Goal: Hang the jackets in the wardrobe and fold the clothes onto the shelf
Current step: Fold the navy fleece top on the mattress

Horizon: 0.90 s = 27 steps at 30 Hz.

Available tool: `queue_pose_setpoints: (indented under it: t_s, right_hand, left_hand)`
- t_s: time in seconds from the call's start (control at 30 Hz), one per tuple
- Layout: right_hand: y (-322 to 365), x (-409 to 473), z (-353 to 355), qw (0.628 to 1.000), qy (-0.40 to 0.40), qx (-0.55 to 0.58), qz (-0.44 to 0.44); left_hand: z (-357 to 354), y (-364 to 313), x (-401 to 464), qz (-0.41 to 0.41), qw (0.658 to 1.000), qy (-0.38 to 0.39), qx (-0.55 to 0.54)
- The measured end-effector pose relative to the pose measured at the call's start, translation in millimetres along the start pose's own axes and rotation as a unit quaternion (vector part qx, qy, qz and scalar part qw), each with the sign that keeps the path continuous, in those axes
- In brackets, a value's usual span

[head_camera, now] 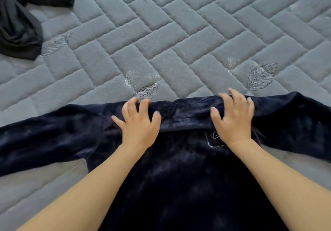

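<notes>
Head view: our quilted mattress (179, 33) carries the navy fleece top (179, 177) at six o'clock, body running six to twelve, collar at twelve, sleeves reaching toward nine and three. We should flatten the collar evenly before folding. Left hand (138, 125) and right hand (234, 118) press it, fingers spread and bent.

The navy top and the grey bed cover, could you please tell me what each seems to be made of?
Navy top: looks like plush fleece or velour, with a soft nap that catches light in uneven streaks. Bed cover: seems a quilted, padded textile with a matte, slightly fuzzy face, stitched into raised bricks with embroidered leaves.
</notes>
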State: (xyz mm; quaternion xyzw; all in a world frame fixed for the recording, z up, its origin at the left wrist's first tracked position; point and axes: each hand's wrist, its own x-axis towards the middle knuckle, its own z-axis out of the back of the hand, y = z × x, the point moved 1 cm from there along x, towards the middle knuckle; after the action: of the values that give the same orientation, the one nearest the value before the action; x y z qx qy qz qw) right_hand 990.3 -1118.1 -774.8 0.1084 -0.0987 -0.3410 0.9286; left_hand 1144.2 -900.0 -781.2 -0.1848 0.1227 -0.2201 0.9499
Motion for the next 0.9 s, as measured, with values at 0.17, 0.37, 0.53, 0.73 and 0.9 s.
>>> queue_pose_setpoints:
  t_s: [0.17, 0.37, 0.53, 0.73, 0.9]
  right_hand:
    - [13.3, 13.7, -74.1, 0.983, 0.099, -0.148, -0.038]
    - [10.3, 14.9, -75.3, 0.988, 0.084, -0.125, -0.041]
    - [4.8, 14.4, -82.4, 0.988, 0.079, -0.127, -0.035]
    - [8.1, 13.4, -80.0, 0.99, 0.069, -0.121, -0.031]
    - [7.8, 11.9, -79.3, 0.992, 0.046, -0.111, -0.022]
  left_hand:
    - [-59.8, 7.2, 36.8, 0.113, 0.98, 0.027, 0.163]
    - [-61.2, 5.5, 37.2, 0.121, 0.975, 0.006, 0.185]
    - [-62.3, 3.8, 40.2, 0.131, 0.973, 0.025, 0.186]
    - [-60.6, 3.8, 38.9, 0.128, 0.973, 0.023, 0.188]
    - [-62.7, 5.3, 38.3, 0.111, 0.976, 0.011, 0.187]
